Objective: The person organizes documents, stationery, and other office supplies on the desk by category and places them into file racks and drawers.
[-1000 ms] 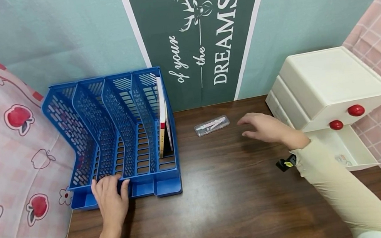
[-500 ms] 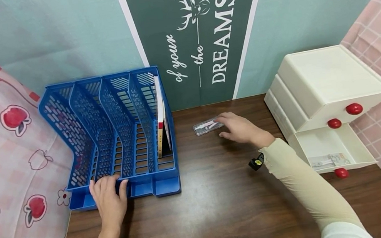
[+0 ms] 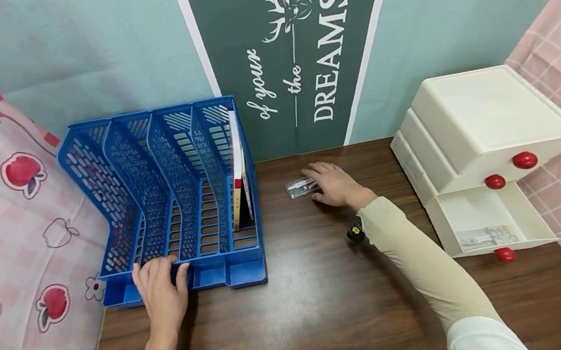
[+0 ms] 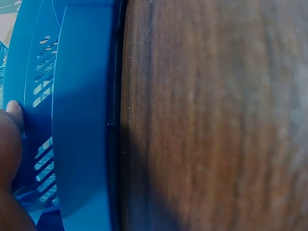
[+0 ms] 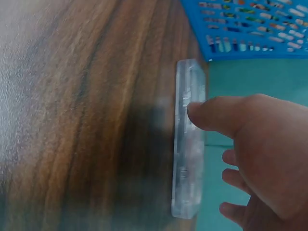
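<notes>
A clear plastic case [image 3: 298,189] with slim white items inside lies on the wooden table. My right hand [image 3: 335,186] reaches over its right end with the fingers spread and covers that part in the head view. In the right wrist view the thumb [image 5: 211,114] overlaps the case's long side, and the other fingers extend beyond it. On the left stands a blue slatted file rack [image 3: 208,265]. My left hand [image 3: 161,290] grips its front rim, with the thumb [image 4: 15,111] lying against the blue plastic in the left wrist view.
Upright books [image 3: 238,196] stand in the rack's rightmost slot. At the right is a white drawer unit [image 3: 500,112] with red knobs. Its lowest drawer [image 3: 520,212] is pulled out and holds a clear packet [image 3: 484,237]. Printed cloths hang behind and at both sides.
My right hand has moved left from beside the drawer unit to over the clear case, covering its right end. My left hand stays on the rack's front rim.
</notes>
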Demonstrator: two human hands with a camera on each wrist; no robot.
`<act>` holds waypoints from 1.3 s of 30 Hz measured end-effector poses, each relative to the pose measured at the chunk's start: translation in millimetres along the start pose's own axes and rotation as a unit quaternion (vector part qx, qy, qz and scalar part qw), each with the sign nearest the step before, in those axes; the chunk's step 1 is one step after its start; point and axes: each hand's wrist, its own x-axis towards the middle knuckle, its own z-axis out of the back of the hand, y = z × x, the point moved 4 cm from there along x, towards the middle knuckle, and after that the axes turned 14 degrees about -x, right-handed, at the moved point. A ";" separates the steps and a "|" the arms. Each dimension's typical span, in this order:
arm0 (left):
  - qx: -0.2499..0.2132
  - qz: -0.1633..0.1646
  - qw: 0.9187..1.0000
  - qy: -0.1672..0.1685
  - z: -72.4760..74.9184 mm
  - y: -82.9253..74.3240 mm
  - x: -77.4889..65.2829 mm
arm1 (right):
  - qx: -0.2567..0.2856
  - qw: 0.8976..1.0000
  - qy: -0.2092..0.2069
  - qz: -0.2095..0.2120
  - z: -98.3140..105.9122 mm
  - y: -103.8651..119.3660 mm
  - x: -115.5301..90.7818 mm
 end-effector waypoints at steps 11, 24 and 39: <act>-0.002 -0.003 1.000 0.002 1.0 0.8 0.6 | -0.009 1.000 0.015 -0.021 -13.3 -2.1 7.5; 0.003 0.007 1.000 0.007 1.0 -0.2 0.8 | -0.004 1.000 0.001 -0.028 -11.3 -1.9 7.1; -0.005 0.000 1.000 -0.002 0.8 -2.0 0.5 | -0.006 1.000 0.000 -0.005 -10.1 -7.9 -3.2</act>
